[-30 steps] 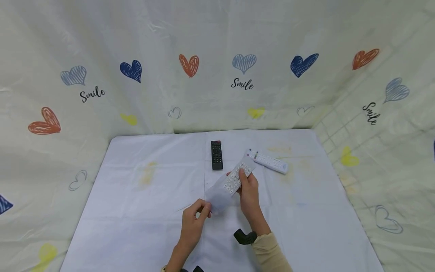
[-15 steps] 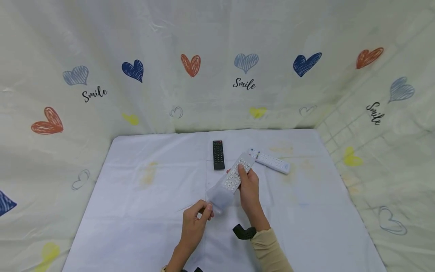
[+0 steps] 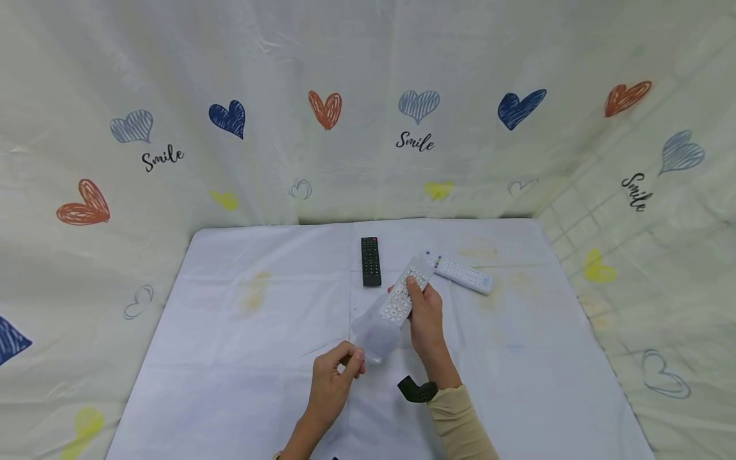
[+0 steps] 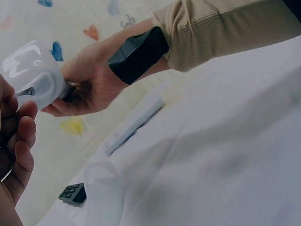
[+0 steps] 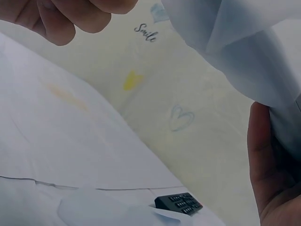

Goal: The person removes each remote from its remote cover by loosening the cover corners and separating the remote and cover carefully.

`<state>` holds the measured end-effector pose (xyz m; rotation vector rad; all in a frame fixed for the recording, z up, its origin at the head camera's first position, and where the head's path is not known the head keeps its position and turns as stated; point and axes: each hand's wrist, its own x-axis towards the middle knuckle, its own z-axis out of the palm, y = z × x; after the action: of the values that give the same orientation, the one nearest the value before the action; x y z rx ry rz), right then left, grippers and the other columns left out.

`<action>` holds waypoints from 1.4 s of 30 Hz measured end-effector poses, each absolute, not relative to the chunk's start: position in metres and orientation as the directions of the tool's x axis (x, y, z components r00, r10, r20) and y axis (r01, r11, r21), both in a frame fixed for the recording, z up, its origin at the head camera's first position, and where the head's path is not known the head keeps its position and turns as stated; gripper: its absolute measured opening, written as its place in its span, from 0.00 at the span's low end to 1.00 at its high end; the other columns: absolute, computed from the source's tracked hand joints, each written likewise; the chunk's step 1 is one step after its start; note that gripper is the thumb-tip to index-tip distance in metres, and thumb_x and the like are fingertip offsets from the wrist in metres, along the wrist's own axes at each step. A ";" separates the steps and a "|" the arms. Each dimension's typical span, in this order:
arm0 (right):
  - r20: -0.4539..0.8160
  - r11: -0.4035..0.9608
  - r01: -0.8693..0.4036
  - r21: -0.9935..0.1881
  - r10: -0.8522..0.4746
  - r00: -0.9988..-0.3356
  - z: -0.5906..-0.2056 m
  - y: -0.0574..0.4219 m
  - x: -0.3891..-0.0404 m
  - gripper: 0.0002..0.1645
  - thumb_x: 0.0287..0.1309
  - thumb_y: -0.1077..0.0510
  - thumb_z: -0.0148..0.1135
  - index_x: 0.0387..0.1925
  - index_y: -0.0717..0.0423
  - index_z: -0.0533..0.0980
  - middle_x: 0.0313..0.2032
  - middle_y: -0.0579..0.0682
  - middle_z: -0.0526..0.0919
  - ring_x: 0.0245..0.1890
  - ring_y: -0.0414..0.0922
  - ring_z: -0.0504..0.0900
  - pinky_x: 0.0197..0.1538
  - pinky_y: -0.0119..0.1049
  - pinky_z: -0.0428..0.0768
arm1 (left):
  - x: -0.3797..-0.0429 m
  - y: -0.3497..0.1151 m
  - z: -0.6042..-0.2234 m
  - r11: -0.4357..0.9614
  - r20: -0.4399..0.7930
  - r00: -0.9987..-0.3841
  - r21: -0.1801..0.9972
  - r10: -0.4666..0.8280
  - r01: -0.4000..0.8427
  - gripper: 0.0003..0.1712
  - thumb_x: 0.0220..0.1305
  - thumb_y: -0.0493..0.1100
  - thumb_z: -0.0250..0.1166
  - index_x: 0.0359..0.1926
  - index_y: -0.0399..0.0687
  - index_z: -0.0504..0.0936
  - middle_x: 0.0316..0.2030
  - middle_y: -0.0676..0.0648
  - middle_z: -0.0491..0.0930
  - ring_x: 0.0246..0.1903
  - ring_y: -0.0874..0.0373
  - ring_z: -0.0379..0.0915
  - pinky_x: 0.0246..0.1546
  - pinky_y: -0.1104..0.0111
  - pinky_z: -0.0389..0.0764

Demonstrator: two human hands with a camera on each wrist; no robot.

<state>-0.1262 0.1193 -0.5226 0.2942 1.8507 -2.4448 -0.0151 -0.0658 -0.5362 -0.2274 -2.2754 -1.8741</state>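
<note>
In the head view my right hand (image 3: 427, 317) grips a white remote control (image 3: 397, 309), its thumb lying across the buttons. Translucent plastic sleeve (image 3: 376, 337) material extends from the remote's lower end. With thumb and finger, my left hand (image 3: 333, 383) pinches near the sleeve's lower-left edge. In the left wrist view the sleeve's glossy end (image 4: 35, 70) bulges open beside the left fingertips (image 4: 27, 110). The right wrist view has the sleeve (image 5: 244, 56) close to the camera, hiding most of the remote.
Beyond the hands a black remote (image 3: 370, 262) lies on the white-covered table (image 3: 247, 351). A second white remote (image 3: 462, 275) lies to its right. Near the black remote, the left wrist view shows translucent plastic (image 4: 104, 193) on the cloth. A curtain with printed hearts (image 3: 325, 110) stands behind.
The held remote has turned slightly and its buttons show more plainly. My left hand has shifted a little to the right and down, still at the sleeve's edge. The table remotes have stayed put.
</note>
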 end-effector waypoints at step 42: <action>-0.120 -0.374 0.070 -0.925 0.112 -0.986 -0.511 0.137 -0.129 0.31 0.80 0.48 0.52 0.75 0.58 0.63 0.42 0.53 0.85 0.40 0.43 0.89 0.43 0.35 0.89 | 0.003 -0.070 -0.529 0.264 0.298 -0.954 0.918 0.035 0.297 0.17 0.71 0.34 0.64 0.26 0.60 0.77 0.16 0.56 0.77 0.19 0.73 0.67 0.19 0.74 0.71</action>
<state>-0.1292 0.1368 -0.5111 0.2576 1.7722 -2.6124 0.0028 -0.0696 -0.5285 -0.3098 -2.3149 -1.7563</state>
